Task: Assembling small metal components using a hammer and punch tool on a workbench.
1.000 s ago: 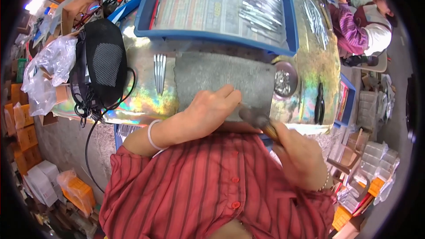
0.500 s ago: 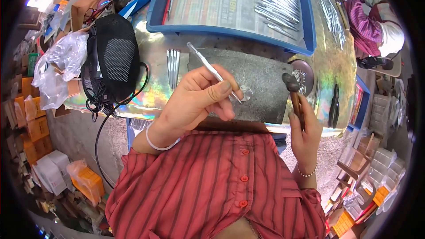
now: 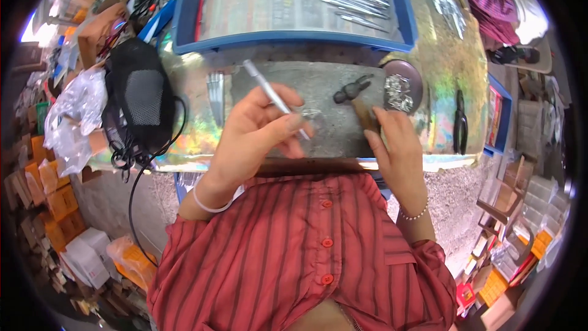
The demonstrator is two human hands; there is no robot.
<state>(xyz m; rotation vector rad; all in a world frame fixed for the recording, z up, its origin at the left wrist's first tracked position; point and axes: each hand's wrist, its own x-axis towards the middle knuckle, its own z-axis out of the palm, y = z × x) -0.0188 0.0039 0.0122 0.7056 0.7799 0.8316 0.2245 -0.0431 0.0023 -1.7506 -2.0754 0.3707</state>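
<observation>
Left hand [image 3: 257, 138] pinching slim metal tool [image 3: 269, 93] over grey slab [image 3: 318, 95]; right hand [image 3: 398, 147] gripping small hammer [image 3: 354, 92], head raised. Blow not yet landed; piles of pieces unworked far right.

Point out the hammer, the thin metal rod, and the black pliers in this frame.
hammer [image 3: 350, 92]: head view, on its dark head.
thin metal rod [image 3: 264, 86]: head view, on the shaft above the left hand's fingers.
black pliers [image 3: 460, 124]: head view, on the handles.

The right hand [image 3: 401, 150] covers the handle of the small hammer [image 3: 352, 91]. The far part of the blue tray [image 3: 294, 40] is cut off by the picture's edge. The heap in the round dish [image 3: 399, 91] is too small to tell.
</observation>
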